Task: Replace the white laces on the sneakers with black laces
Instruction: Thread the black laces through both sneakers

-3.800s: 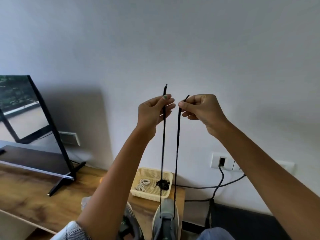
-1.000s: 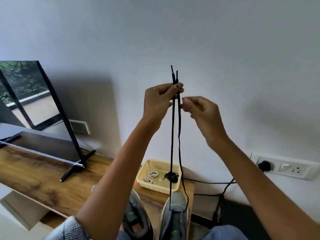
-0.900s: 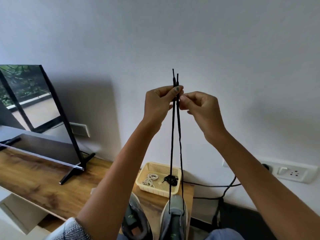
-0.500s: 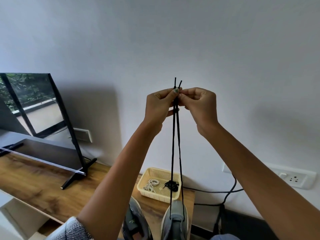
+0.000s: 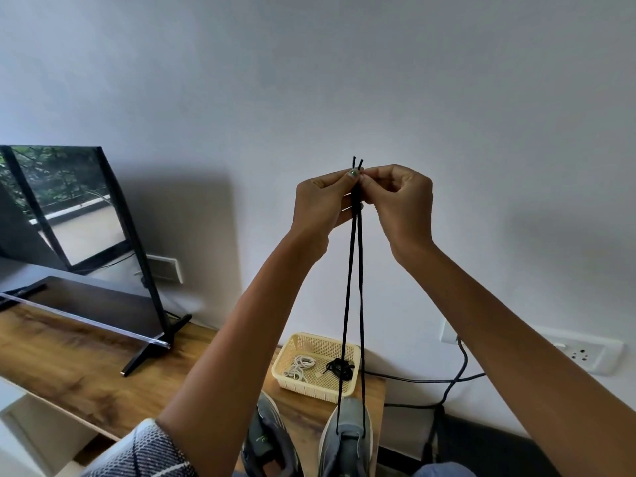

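our left hand and right hand pinch the thin black woven lace, both strands running straight up from the grey mesh sneaker.

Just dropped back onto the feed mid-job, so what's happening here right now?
A person is relacing a sneaker. The left hand and right hand are raised together, pinching the two ends of a black lace side by side with its tips level. Both strands run down taut to the right sneaker, threaded only near its toe. The other sneaker sits beside it on the wooden table. Behind them, a yellow basket holds coiled white laces and a bundled black lace.
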Available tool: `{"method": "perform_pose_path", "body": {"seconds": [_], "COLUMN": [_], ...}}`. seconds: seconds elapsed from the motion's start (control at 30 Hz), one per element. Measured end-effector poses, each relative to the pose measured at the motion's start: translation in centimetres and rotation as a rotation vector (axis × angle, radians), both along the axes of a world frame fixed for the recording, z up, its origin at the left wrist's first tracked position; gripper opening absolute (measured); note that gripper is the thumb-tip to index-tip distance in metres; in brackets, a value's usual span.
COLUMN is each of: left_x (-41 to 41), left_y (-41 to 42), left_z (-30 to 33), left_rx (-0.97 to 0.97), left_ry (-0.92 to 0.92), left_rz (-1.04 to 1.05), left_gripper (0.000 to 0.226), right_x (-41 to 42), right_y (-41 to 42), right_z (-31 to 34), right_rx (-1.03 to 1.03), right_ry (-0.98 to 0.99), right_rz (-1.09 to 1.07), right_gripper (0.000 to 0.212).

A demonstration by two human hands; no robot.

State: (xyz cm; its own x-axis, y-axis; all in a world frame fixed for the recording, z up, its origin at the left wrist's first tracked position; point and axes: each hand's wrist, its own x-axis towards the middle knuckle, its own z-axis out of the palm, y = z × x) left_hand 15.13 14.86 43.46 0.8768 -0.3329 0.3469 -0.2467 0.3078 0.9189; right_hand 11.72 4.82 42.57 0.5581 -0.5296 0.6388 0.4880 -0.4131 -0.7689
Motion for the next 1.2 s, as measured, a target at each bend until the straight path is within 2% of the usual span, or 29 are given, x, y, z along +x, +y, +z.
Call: {"method": "perform_pose_path", "body": {"seconds": [0.1,0.23,0.37,0.73,1.07,1.2], "left_x": [0.0,0.0,0.1,-0.3,-0.2,0.1], "left_y": [-0.2,0.0,0.1,-0.1,-0.4,-0.3], "left_z": [0.2,0.3,0.3,0.8,0.6,0.5], "left_rx": [-0.004,-0.023,-0.01,0.034,0.049,0.082], "left_ry": [0.01,0.034,0.04,-0.062,-0.209,-0.282], "left_rz": [-0.015,-0.068,-0.095,0.0,0.116,0.146], "left_gripper": [0.02,0.017,0.017,0.018,0.018,0.019], "right_x": [-0.1,-0.4,-0.5,-0.6,-1.2,-1.5], "right_y": [-0.3,-0.9,-0.9,-0.3,-0.5,-0.9], "right_z": [0.3,1.0,1.7,1.5,0.8,-0.2], "right_rx": [-0.059,-0.124,-0.175,-0.064,-0.004,0.023], "right_ry": [0.0,0.015,0.033,-0.01,0.051,0.166], "right_rz": [-0.043,-0.083,-0.048,-0.059,-0.013,0.065], "right_gripper": [0.002,0.011,0.004,0.008,0.017,0.009]}}
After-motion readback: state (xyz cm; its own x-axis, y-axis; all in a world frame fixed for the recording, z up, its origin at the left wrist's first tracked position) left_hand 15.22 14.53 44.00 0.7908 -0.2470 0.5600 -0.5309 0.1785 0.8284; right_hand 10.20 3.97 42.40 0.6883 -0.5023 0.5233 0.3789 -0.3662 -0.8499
